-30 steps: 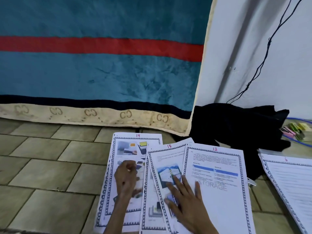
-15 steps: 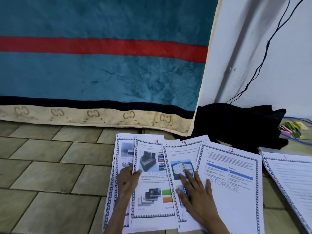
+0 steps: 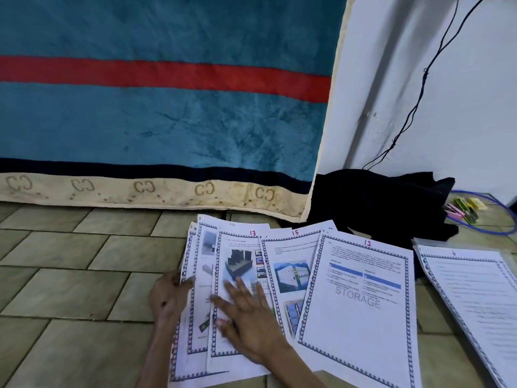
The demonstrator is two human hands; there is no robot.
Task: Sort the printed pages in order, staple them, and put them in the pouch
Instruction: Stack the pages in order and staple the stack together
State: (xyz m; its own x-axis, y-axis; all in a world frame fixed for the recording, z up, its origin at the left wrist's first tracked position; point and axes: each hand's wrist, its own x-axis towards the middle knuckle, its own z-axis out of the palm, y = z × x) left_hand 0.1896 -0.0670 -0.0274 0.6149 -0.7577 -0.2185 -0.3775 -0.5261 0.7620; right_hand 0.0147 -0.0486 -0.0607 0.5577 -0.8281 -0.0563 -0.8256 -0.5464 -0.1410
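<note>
Printed pages with patterned borders lie fanned on the tiled floor. Page 12 [image 3: 361, 312], marked STORAGE, is on top at the right, page 15 [image 3: 288, 264] is beside it, and page 13 [image 3: 240, 259] lies further left over more sheets. My left hand [image 3: 167, 298] holds the left edge of the fanned stack, thumb on top of the sheets. My right hand [image 3: 246, 315] lies flat with spread fingers on page 13. A separate stack topped by page 6 [image 3: 472, 298] lies at the right edge. I see no stapler and no pouch that I can tell.
A teal blanket [image 3: 167, 121] with a red stripe hangs behind the pages. A black cloth [image 3: 386, 203] is heaped by the white wall, under a dangling black cable [image 3: 419, 93]. Coloured clips [image 3: 461, 208] and a blue cord lie at far right.
My right hand has slid left from page 15 onto page 13. My left hand has shifted to the stack's left edge, and more sheets are fanned out under page 13.
</note>
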